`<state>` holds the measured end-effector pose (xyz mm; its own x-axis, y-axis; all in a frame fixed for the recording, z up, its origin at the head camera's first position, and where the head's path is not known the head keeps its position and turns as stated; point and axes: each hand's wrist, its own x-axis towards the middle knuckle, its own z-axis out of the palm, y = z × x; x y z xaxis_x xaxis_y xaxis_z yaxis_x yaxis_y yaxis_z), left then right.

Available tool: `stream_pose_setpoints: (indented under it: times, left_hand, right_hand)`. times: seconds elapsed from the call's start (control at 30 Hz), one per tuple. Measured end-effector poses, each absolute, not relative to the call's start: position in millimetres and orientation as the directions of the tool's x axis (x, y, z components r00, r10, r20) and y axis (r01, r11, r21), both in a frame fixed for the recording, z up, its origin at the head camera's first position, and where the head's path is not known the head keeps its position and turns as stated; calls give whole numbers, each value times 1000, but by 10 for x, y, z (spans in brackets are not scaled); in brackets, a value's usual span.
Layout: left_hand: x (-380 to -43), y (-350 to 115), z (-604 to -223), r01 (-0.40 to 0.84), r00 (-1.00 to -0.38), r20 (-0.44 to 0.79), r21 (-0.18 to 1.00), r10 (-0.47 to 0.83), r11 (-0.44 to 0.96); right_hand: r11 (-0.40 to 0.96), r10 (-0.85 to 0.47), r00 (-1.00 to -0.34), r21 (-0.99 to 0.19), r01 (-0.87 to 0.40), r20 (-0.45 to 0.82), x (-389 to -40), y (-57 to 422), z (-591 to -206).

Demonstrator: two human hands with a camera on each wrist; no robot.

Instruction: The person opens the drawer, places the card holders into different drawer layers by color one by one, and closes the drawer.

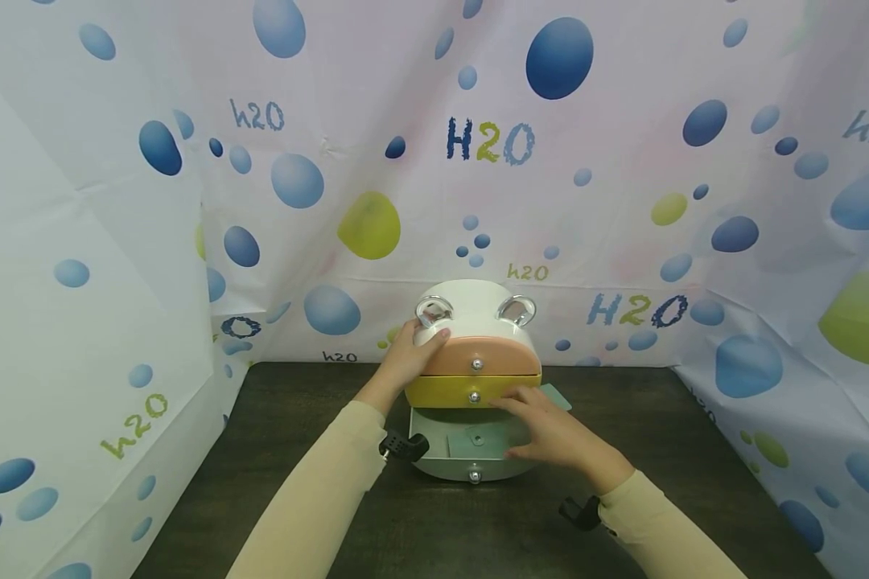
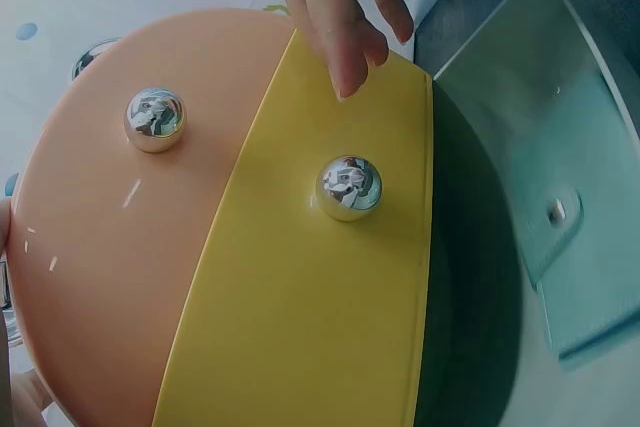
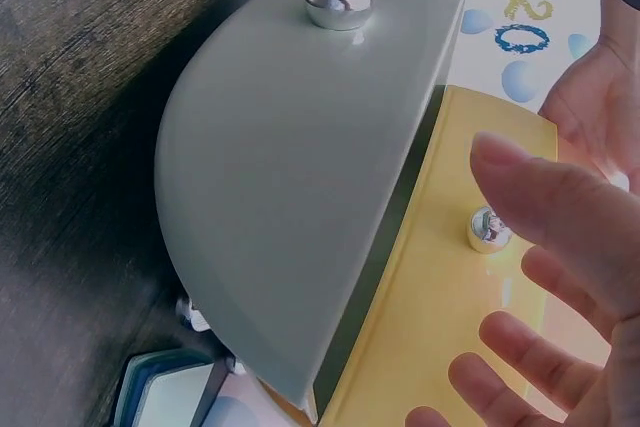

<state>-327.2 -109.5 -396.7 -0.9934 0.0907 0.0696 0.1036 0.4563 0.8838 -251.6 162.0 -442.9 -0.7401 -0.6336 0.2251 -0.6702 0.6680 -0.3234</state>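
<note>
A small rounded drawer box (image 1: pixel 466 301) with a white top and two shiny ear-shaped loops stands on the table. Its peach drawer (image 2: pixel 120 237) and yellow drawer (image 2: pixel 300 287) look pushed in, each with a silver ball knob. Pulled out below them is the grey-green drawer (image 3: pixel 270 137), holding a flat teal piece (image 2: pixel 590 237) with a small round fitting. My left hand (image 1: pixel 403 360) grips the box's upper left side, thumb at the front edge. In front of the yellow drawer's right end hovers my right hand (image 1: pixel 553 430), fingers loosely spread and holding nothing; contact is unclear.
A pale green flat item (image 1: pixel 556 396) lies right of the box; the right wrist view shows teal layered edges (image 3: pixel 165 392) there. The dark wooden table (image 1: pixel 297 490) meets a bubble-printed cloth (image 1: pixel 434 193) behind and at both sides.
</note>
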Motion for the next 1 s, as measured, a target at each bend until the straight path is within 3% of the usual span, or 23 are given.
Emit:
stream_pose_setpoints:
  times: [1.0]
  left_hand:
    - [-3286,-1092,-3945,87,-995,51,881,90,465]
  right_hand:
    - [672,-611,-743,-316,-670,275,-2501,1650,-4312]
